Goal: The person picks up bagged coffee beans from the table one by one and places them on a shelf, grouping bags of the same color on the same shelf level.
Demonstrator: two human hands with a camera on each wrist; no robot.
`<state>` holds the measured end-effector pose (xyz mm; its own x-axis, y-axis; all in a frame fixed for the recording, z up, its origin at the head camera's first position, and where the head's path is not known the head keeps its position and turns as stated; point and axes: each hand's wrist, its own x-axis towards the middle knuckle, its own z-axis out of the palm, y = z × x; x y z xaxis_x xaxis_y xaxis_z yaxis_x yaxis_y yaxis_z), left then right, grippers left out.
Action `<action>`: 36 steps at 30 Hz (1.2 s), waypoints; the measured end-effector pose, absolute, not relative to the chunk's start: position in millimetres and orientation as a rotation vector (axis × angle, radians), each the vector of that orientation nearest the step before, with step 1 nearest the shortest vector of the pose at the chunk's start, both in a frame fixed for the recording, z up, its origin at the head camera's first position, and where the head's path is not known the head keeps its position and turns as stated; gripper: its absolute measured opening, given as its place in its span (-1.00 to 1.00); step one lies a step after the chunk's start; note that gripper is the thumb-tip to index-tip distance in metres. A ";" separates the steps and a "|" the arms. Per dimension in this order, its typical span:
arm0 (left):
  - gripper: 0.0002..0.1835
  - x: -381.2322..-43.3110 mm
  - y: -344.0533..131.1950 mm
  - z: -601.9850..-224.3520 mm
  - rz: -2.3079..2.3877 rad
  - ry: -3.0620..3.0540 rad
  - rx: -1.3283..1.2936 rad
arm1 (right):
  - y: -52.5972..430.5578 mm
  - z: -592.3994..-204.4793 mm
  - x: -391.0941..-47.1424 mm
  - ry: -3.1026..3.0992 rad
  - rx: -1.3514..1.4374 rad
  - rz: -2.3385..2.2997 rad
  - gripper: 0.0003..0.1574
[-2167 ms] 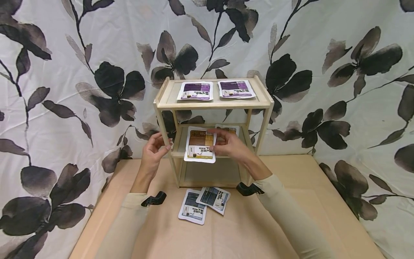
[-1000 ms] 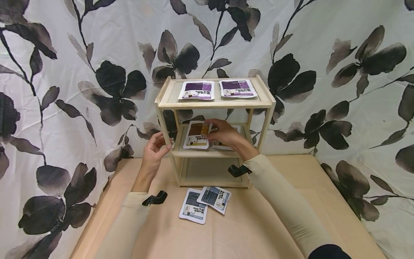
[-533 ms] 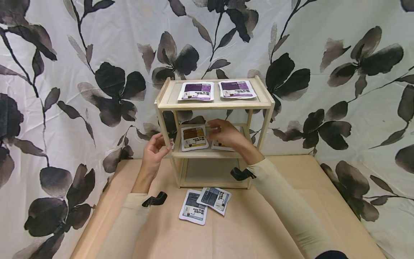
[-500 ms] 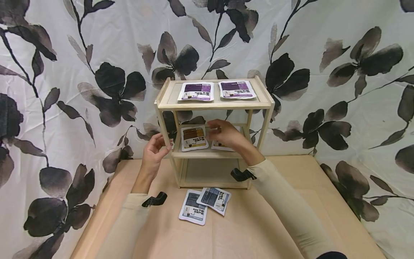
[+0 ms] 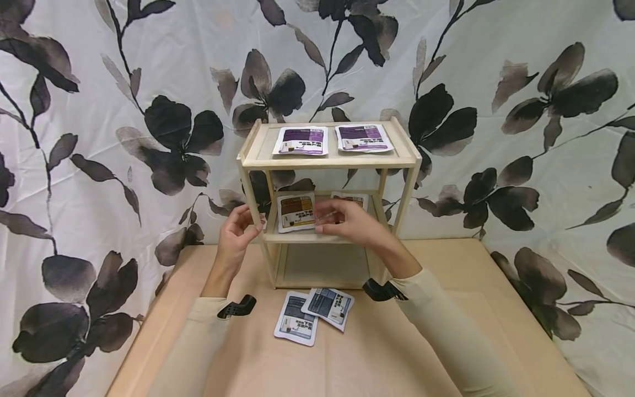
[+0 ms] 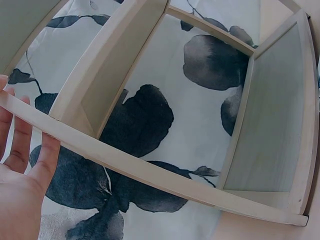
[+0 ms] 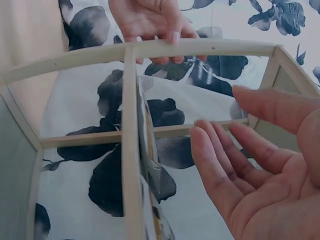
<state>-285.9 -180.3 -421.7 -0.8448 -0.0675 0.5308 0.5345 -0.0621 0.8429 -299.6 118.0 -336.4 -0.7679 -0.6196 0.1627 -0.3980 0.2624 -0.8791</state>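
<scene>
Lower centre of the frame, two flat white pouches with blue-grey labels (image 5: 296, 325) overlap on the peach tabletop (image 5: 421, 342). Above them, the right hand (image 5: 354, 220) holds nothing, its fingers loosely bent and thumb well apart. Left of centre, the left hand (image 5: 235, 234) grips the front-left post of the pale wooden three-tier rack (image 5: 327, 164). Just beside the right fingertips, a flat white pouch with a brown-and-yellow label (image 5: 296, 212) lies at the left of the middle shelf; its partly hidden twin (image 5: 361, 202) lies to the right. Such pouches should be light, bendy and perhaps slippery, hardly fragile; a thumb-and-finger pinch on the white side edge would suit. Farther up, two purple-labelled white pouches (image 5: 301, 140) lie on top.
</scene>
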 end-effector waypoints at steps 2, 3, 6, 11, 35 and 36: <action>-0.51 -286.1 -180.3 -421.8 -1.958 -1.805 -0.497 | 119.6 -341.2 -295.2 2.276 -0.985 -1.511 -0.40; -0.51 -286.1 -180.3 -421.9 -1.959 -1.805 -0.494 | 120.4 -343.3 -292.7 2.271 -1.001 -1.501 -0.42; -0.53 -286.3 -181.0 -422.6 -1.959 -1.806 -0.489 | 122.7 -350.6 -286.7 2.245 -1.034 -1.472 -0.46; -0.56 -285.6 -181.3 -420.4 -1.960 -1.796 -0.508 | 125.4 -360.9 -280.3 2.188 -1.066 -1.461 -0.46; -0.52 -283.9 -181.1 -421.5 -1.964 -1.832 -0.488 | 140.0 -443.3 -274.4 1.975 -1.019 -1.489 -0.43; -0.52 -283.9 -181.1 -421.3 -1.966 -1.829 -0.489 | 140.7 -448.9 -274.8 1.964 -1.006 -1.498 -0.42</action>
<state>-283.9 -181.1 -421.3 -0.8547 -0.0584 0.5158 0.5186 -0.0558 0.8532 -274.8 140.7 -448.9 -0.6210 -0.7812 0.0638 -0.2681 0.1353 -0.9538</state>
